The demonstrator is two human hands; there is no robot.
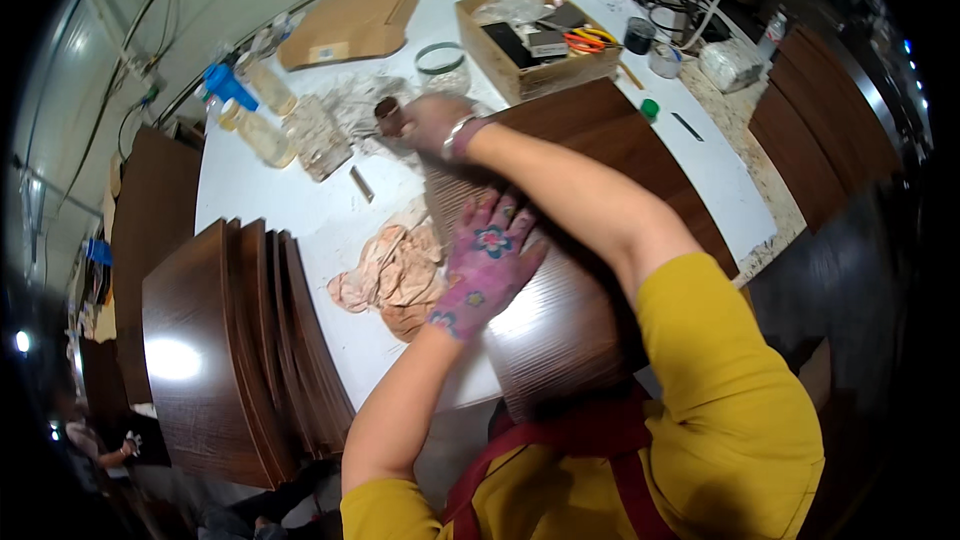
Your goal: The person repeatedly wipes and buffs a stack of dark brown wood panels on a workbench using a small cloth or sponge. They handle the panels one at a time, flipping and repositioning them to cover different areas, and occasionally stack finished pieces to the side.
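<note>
My left hand point(490, 265), in a purple flowered glove, lies flat with fingers spread on a dark brown wood-grain panel point(600, 155). The panel rests on the white table, reaching to its front edge by my body. My right arm crosses over it to the far left. There my gloved right hand point(440, 125), slightly blurred, closes its fingers round a small dark brown cup point(388, 110); its contents cannot be made out. Beside my left hand lies a crumpled, stained pinkish cloth point(390, 275).
Several dark panels point(205, 350) stand stacked at the left; more panels point(820, 130) are at the right. A cardboard box point(540, 85) of tools, a tape roll point(440, 58), bottles point(258, 135), a green cap point(649, 108) and a flat blade point(687, 126) lie on the table point(310, 220).
</note>
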